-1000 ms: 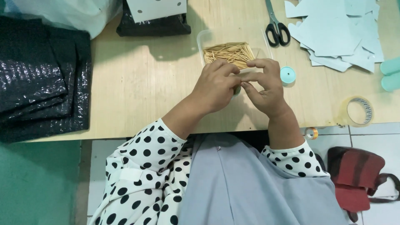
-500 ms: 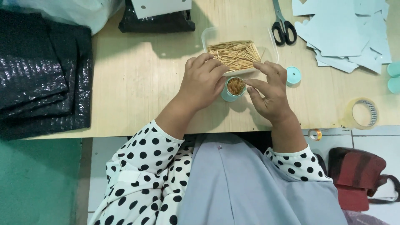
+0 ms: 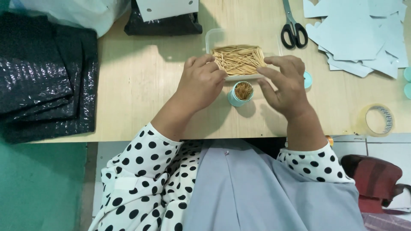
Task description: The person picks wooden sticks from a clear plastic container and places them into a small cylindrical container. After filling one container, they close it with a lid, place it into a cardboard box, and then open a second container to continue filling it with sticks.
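A small teal tube (image 3: 240,94) packed with wooden sticks stands upright on the table between my hands, and neither hand holds it. Behind it sits a clear plastic tray (image 3: 212,36) heaped with toothpicks (image 3: 238,58). My left hand (image 3: 200,84) has loosely curled fingers, its fingertips at the tray's near left edge. My right hand (image 3: 286,85) hovers with fingers spread over the tray's near right corner and holds nothing. A teal lid (image 3: 308,80) peeks out from behind my right hand.
Black-handled scissors (image 3: 293,30) and a pile of pale blue paper pieces (image 3: 357,34) lie at the back right. A tape roll (image 3: 376,120) sits by the front right edge. Folded black plastic bags (image 3: 43,77) cover the left side. A black pouch (image 3: 165,23) lies at the back.
Both hands held the teal tube together a second ago. It now stands free on the table, and both hands have moved toward the toothpick tray.
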